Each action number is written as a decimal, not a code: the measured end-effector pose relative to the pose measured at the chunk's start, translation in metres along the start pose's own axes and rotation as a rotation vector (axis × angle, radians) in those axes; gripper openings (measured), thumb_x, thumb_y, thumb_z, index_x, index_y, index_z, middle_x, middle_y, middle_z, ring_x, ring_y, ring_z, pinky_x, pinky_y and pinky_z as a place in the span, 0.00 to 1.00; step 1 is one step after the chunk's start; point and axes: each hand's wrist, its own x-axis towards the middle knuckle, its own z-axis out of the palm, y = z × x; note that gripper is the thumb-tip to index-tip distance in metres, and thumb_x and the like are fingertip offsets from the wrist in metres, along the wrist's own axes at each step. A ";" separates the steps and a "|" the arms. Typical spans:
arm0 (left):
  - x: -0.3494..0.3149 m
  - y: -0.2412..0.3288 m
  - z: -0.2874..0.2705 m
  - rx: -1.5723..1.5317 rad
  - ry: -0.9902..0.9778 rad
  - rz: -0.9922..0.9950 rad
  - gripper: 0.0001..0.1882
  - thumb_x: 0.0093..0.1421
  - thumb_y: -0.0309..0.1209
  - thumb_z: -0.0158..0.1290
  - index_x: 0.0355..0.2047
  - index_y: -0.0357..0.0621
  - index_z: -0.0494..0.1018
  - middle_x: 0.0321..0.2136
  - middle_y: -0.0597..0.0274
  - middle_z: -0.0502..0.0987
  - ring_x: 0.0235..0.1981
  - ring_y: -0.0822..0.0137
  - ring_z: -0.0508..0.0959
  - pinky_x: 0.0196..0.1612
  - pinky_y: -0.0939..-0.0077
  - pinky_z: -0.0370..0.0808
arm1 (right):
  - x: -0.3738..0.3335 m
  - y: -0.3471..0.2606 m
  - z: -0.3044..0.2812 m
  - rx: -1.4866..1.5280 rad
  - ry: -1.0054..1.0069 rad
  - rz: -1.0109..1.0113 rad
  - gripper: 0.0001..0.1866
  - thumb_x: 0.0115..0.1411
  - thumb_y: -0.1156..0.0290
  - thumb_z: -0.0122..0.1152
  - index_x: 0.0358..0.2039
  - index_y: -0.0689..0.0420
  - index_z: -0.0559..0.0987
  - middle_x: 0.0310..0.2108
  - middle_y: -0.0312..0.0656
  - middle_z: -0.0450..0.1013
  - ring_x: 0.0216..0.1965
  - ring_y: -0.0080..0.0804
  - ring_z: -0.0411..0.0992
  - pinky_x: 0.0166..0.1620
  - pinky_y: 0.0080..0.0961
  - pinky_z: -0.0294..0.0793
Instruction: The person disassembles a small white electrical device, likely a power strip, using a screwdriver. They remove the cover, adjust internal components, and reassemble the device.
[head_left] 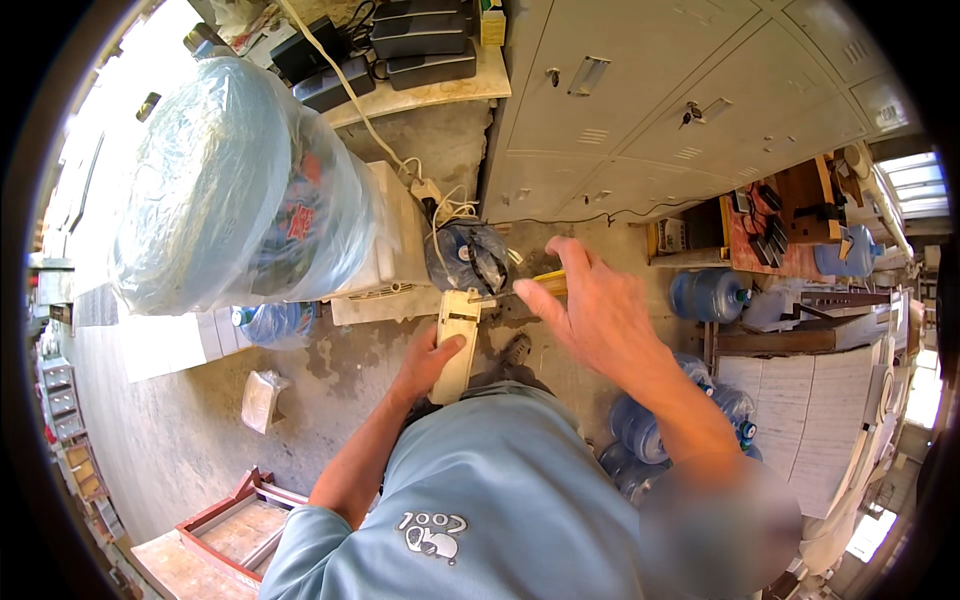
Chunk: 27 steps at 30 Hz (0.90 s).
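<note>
Left hand (428,362) wrapped around lower end of cream plastic casing (458,345), frame centre, held upright. Right hand (590,310) closed on yellow-handled screwdriver (520,289), tip at casing's top. Casing likely light, rigid, smooth, maybe brittle; best gripped along long edges. Beyond: wrapped water jug (230,180) upper left, grey lockers (680,90) upper right.

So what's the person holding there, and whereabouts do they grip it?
The left hand grips a cream rectangular casing by its lower half. The right hand holds a yellow-handled screwdriver by the handle, tip at the casing's top.
</note>
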 end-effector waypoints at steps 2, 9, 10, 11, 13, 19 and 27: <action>0.000 -0.003 -0.002 -0.011 -0.006 -0.003 0.14 0.66 0.34 0.51 0.47 0.39 0.71 0.35 0.62 0.79 0.30 0.71 0.79 0.33 0.74 0.77 | 0.006 -0.002 -0.003 -0.071 -0.185 0.061 0.18 0.58 0.63 0.63 0.44 0.57 0.70 0.34 0.45 0.76 0.34 0.46 0.76 0.34 0.40 0.75; -0.001 -0.003 -0.002 -0.026 -0.012 0.004 0.13 0.66 0.33 0.51 0.47 0.39 0.71 0.35 0.62 0.79 0.29 0.71 0.79 0.33 0.75 0.77 | 0.002 0.007 0.004 0.247 0.044 -0.193 0.19 0.61 0.56 0.60 0.41 0.60 0.71 0.37 0.50 0.76 0.29 0.46 0.77 0.29 0.43 0.74; -0.002 -0.001 -0.001 -0.029 -0.004 0.001 0.13 0.66 0.33 0.51 0.47 0.39 0.71 0.35 0.62 0.79 0.29 0.71 0.79 0.33 0.74 0.77 | 0.003 0.006 0.004 0.167 0.037 -0.145 0.19 0.61 0.57 0.59 0.41 0.60 0.71 0.37 0.50 0.76 0.29 0.46 0.77 0.29 0.43 0.75; -0.003 0.001 0.000 -0.033 0.003 -0.002 0.13 0.66 0.33 0.51 0.47 0.39 0.71 0.35 0.62 0.79 0.29 0.71 0.79 0.33 0.74 0.77 | 0.003 0.004 0.005 0.087 0.029 -0.097 0.18 0.61 0.58 0.59 0.41 0.60 0.71 0.37 0.50 0.76 0.30 0.46 0.77 0.29 0.43 0.75; -0.003 0.001 0.000 -0.034 0.009 -0.001 0.13 0.66 0.33 0.51 0.47 0.39 0.71 0.35 0.62 0.79 0.29 0.70 0.79 0.33 0.74 0.77 | 0.007 0.001 0.003 -0.063 -0.104 0.024 0.17 0.61 0.59 0.60 0.42 0.60 0.71 0.37 0.50 0.76 0.30 0.46 0.77 0.30 0.42 0.75; -0.004 -0.001 -0.003 0.000 0.005 -0.020 0.14 0.66 0.32 0.51 0.48 0.38 0.72 0.36 0.63 0.78 0.32 0.73 0.77 0.36 0.76 0.76 | 0.009 0.007 0.001 0.002 -0.104 -0.074 0.19 0.61 0.58 0.60 0.46 0.58 0.71 0.34 0.52 0.76 0.29 0.50 0.77 0.30 0.43 0.75; -0.005 0.007 -0.001 0.004 0.008 -0.045 0.15 0.65 0.33 0.53 0.48 0.37 0.73 0.37 0.65 0.78 0.35 0.76 0.74 0.39 0.77 0.74 | 0.004 0.009 0.011 0.029 0.061 0.012 0.19 0.60 0.60 0.62 0.46 0.57 0.70 0.28 0.50 0.76 0.26 0.51 0.75 0.31 0.44 0.75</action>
